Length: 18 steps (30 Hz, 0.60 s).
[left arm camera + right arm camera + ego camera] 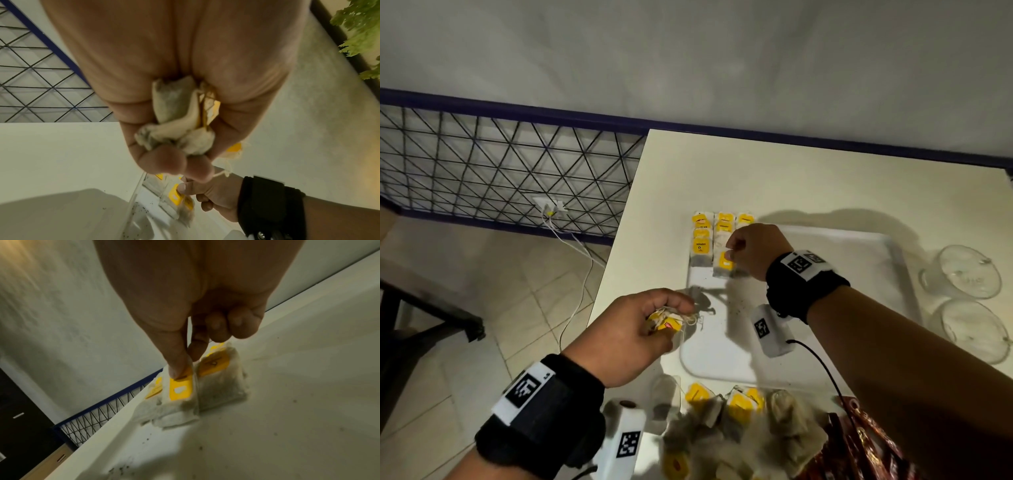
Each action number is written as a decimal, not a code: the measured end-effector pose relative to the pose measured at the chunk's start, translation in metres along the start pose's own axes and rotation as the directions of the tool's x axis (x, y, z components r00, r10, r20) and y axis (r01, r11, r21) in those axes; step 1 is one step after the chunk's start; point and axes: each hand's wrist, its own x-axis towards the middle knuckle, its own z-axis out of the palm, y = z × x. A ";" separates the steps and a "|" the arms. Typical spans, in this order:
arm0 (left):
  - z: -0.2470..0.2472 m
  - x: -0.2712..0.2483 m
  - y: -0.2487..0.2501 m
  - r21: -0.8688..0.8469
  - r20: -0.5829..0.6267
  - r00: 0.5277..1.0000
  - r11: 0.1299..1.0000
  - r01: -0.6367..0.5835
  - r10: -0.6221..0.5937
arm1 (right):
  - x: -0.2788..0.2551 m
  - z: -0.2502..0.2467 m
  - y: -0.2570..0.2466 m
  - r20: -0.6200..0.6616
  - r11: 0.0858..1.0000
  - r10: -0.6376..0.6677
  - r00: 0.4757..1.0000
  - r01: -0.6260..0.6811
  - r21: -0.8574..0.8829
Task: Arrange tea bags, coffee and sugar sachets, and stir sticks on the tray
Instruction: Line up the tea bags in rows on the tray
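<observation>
The right hand pinches the yellow paper tag of a white tea bag between thumb and forefinger, its other fingers curled in, lowering the bag onto the far left corner of the flat white rectangular tray. That corner carries rows of yellow-tagged tea bags lying side by side, overlapping; dark tea specks dot the tray floor nearby. The left hand hovers over the tray's left edge, its fingers closed round a crumpled bunch of tea bags with strings. A loose heap of tea bags lies on the white table at its near edge, beside red foil sachets. Two clear glass cups stand by the tray's right edge.
</observation>
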 end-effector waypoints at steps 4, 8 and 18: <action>0.002 -0.002 0.002 0.004 -0.007 1.000 1.000 -0.004 0.004 | 0.004 0.002 0.000 0.009 1.000 0.004 1.000 -0.004 0.000; 0.002 -0.004 0.002 0.023 -0.011 1.000 1.000 -0.001 0.002 | 0.005 0.001 -0.002 0.020 1.000 0.004 1.000 -0.005 0.025; 0.025 -0.001 -0.001 -0.639 -0.131 0.985 0.770 0.006 -0.116 | -0.012 -0.013 -0.010 -0.110 0.999 0.016 0.994 -0.013 0.035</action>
